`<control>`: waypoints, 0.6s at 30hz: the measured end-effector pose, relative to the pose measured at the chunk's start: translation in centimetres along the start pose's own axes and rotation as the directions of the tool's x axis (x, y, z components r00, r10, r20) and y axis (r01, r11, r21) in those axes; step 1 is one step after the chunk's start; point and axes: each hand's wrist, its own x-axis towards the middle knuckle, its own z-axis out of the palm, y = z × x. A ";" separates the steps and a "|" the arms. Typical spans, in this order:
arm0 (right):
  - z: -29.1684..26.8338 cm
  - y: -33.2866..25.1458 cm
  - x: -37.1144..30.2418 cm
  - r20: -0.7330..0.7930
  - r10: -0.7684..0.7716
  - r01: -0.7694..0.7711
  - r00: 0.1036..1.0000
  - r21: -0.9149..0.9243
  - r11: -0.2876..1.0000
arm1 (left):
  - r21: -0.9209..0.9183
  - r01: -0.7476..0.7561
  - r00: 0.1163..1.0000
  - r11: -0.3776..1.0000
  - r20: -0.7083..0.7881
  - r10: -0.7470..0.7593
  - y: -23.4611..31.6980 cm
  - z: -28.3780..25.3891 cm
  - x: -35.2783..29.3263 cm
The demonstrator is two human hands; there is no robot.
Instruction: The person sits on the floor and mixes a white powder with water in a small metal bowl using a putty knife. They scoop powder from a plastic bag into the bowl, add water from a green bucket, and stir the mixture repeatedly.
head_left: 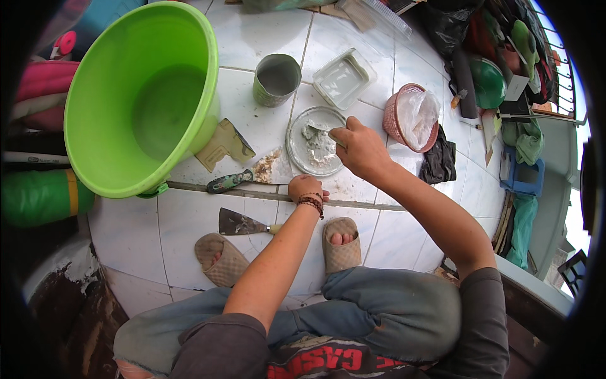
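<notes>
My right hand (361, 146) is closed around a small tool with a thin metal end (317, 128); whether it is a spoon or a small spatula I cannot tell. Its tip sits in whitish-grey paste (322, 146) on a round shallow dish (291, 153). By the dish's near edge, my left hand (307, 188) is curled; its fingertips and anything in them are hidden. Just left of that hand lies a wide scraper (271, 169) with a stained blade and dark green handle. A second scraper (240, 223) with a pale handle lies nearer, between my feet and the dish.
A big lime-green tub (173, 161) stands at left, with torn cardboard (222, 146) beside it. Beyond the dish are a grey cup (267, 98) and a clear plastic tray (329, 91). To the right, a pink basket (392, 123) holds a white bag, next to a black bag (438, 161).
</notes>
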 end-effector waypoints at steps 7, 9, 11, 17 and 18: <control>-0.8 0.8 0.8 -0.031 -0.040 0.040 0.999 0.005 0.999 | -0.010 -0.038 0.998 0.999 -0.052 0.037 -0.4 0.3 0.1; -0.2 0.8 1.0 -0.015 -0.117 0.117 0.993 0.000 0.993 | -0.024 -0.041 0.997 0.999 -0.059 0.039 -0.4 0.4 0.2; -0.1 0.4 0.2 0.074 -0.113 0.114 0.991 -0.008 0.993 | -0.043 -0.049 0.996 0.998 -0.078 0.045 -0.3 0.2 0.5; -1.0 1.5 0.7 -0.036 -0.147 0.146 0.988 -0.022 0.989 | -0.074 -0.110 0.988 0.991 -0.118 0.100 -0.6 0.0 0.9; -0.6 1.5 0.9 -0.065 -0.152 0.151 0.986 -0.021 0.988 | -0.065 -0.111 0.988 0.992 -0.119 0.103 -0.6 0.1 0.9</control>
